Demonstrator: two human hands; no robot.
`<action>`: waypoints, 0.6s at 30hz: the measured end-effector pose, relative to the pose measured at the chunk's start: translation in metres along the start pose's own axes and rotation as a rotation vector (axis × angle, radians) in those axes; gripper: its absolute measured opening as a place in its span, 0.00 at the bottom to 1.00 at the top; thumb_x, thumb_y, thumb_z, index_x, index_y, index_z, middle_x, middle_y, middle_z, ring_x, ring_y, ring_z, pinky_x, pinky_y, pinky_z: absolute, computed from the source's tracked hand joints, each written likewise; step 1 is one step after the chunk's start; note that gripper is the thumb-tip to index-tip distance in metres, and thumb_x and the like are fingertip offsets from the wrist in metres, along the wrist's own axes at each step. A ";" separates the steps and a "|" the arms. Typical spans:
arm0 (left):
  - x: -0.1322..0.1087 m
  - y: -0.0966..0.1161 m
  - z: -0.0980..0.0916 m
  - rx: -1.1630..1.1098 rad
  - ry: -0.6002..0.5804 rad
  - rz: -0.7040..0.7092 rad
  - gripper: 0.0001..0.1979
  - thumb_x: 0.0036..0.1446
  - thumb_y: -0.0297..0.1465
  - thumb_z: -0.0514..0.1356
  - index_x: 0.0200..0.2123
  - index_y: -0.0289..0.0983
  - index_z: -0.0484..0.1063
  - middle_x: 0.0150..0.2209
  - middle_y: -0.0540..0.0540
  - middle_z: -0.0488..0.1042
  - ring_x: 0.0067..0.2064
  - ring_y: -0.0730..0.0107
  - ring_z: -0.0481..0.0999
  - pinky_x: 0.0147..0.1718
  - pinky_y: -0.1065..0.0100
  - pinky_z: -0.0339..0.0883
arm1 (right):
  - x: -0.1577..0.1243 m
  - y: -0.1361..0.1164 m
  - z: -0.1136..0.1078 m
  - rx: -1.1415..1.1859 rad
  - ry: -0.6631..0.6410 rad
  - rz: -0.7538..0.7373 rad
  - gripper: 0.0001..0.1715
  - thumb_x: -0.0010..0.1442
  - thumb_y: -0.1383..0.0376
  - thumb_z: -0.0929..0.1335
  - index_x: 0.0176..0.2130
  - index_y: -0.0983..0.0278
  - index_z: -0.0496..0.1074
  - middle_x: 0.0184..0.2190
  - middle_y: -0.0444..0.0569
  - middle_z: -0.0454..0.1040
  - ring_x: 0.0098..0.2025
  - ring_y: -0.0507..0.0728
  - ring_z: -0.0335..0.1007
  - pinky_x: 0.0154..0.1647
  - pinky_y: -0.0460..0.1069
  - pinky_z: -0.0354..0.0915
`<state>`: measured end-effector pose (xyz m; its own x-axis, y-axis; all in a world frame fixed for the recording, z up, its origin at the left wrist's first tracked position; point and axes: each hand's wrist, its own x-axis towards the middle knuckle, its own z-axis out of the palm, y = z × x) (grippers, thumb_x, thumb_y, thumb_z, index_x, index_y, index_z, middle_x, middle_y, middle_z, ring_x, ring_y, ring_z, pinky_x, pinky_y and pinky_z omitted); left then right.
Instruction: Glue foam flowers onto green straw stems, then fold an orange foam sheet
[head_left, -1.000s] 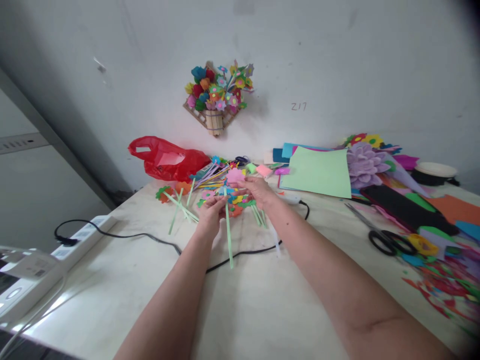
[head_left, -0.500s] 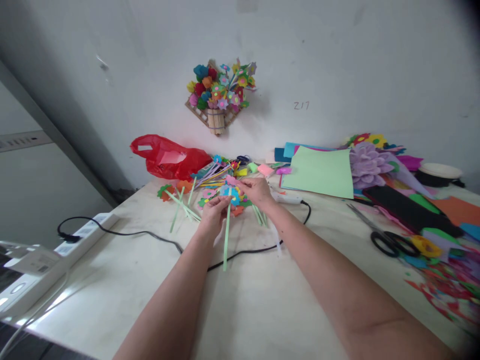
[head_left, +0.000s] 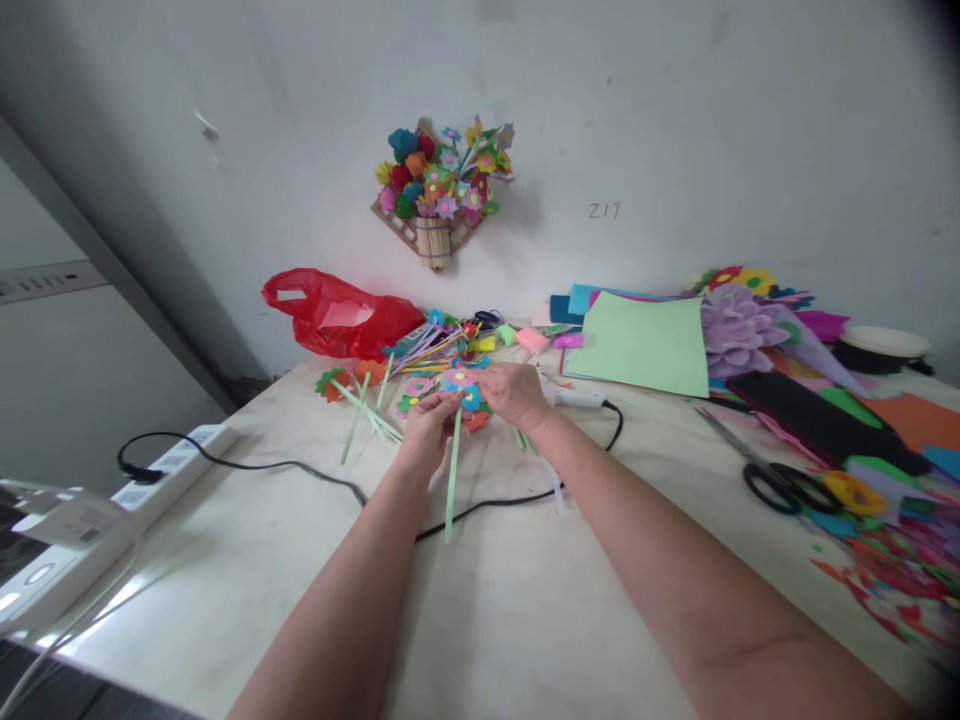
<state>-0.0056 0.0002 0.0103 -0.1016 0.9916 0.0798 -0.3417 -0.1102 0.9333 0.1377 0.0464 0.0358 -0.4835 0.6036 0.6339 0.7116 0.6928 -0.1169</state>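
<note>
My left hand [head_left: 427,424] pinches the upper end of a pale green strip [head_left: 453,485], which hangs down towards me. At the top of that strip sits a pink paper or foam flower [head_left: 460,378], with my right hand [head_left: 513,394] closed at its right edge. The fingertips of my right hand are partly hidden. A blue flower [head_left: 472,398] shows just below the pink one, between my hands. More cut flowers [head_left: 418,386] lie on the table behind my left hand. Several loose green strips [head_left: 364,410] are scattered to its left.
A white glue gun [head_left: 577,398] lies right of my right hand, its black cord [head_left: 495,502] crossing under my arms. Black-handled scissors [head_left: 772,480], a green sheet [head_left: 645,345] and coloured scraps [head_left: 892,570] are on the right. A red bag [head_left: 337,318] and a power strip [head_left: 150,500] stand left.
My right hand has brought the pink flower down and onto the top of the green strip. My left hand has stayed in place with the strip.
</note>
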 end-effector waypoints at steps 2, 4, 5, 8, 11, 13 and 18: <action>0.000 0.000 0.000 0.006 0.009 -0.001 0.14 0.35 0.36 0.68 0.23 0.34 0.72 0.17 0.49 0.71 0.16 0.78 0.65 0.15 0.75 0.58 | 0.000 0.001 0.001 -0.014 -0.002 -0.021 0.19 0.59 0.68 0.60 0.44 0.58 0.76 0.29 0.50 0.77 0.33 0.55 0.68 0.29 0.47 0.54; 0.001 0.000 0.000 0.009 0.012 0.001 0.14 0.35 0.36 0.69 0.23 0.34 0.72 0.17 0.49 0.71 0.16 0.78 0.65 0.15 0.75 0.57 | -0.001 0.002 0.002 -0.025 -0.006 -0.040 0.19 0.59 0.68 0.60 0.43 0.58 0.76 0.29 0.49 0.76 0.32 0.55 0.67 0.29 0.47 0.54; 0.001 0.000 0.000 0.008 0.011 0.003 0.14 0.35 0.36 0.69 0.23 0.34 0.71 0.17 0.49 0.71 0.16 0.78 0.65 0.15 0.75 0.58 | -0.001 0.003 0.003 -0.033 -0.010 -0.048 0.19 0.60 0.68 0.60 0.42 0.58 0.76 0.29 0.49 0.76 0.32 0.54 0.67 0.29 0.47 0.54; 0.000 0.001 0.001 -0.001 0.003 0.008 0.14 0.35 0.36 0.69 0.23 0.34 0.71 0.17 0.50 0.71 0.16 0.78 0.65 0.15 0.75 0.58 | -0.001 0.004 0.004 -0.060 -0.025 -0.062 0.19 0.61 0.68 0.59 0.42 0.58 0.76 0.28 0.49 0.75 0.32 0.55 0.66 0.30 0.47 0.54; 0.000 0.001 0.001 -0.012 0.010 0.005 0.14 0.34 0.36 0.69 0.24 0.34 0.72 0.17 0.50 0.71 0.16 0.78 0.65 0.15 0.75 0.58 | -0.001 0.003 0.004 -0.078 0.016 -0.079 0.18 0.61 0.67 0.59 0.44 0.59 0.74 0.33 0.51 0.74 0.36 0.57 0.65 0.31 0.49 0.55; 0.000 0.000 0.001 -0.013 0.016 0.003 0.14 0.34 0.35 0.68 0.24 0.33 0.72 0.16 0.50 0.70 0.16 0.77 0.65 0.15 0.75 0.58 | -0.001 0.003 0.003 -0.081 0.087 -0.105 0.18 0.58 0.67 0.61 0.47 0.59 0.73 0.39 0.53 0.72 0.41 0.59 0.64 0.36 0.50 0.57; 0.002 -0.002 -0.001 -0.005 0.036 -0.004 0.13 0.34 0.35 0.68 0.23 0.33 0.72 0.17 0.50 0.70 0.16 0.78 0.65 0.15 0.74 0.58 | 0.001 0.001 0.000 -0.059 0.100 -0.247 0.20 0.55 0.69 0.64 0.47 0.59 0.72 0.51 0.51 0.66 0.49 0.61 0.58 0.48 0.55 0.54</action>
<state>-0.0059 0.0022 0.0088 -0.1337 0.9890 0.0631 -0.3472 -0.1064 0.9317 0.1380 0.0477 0.0364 -0.5952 0.3752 0.7106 0.6082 0.7883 0.0932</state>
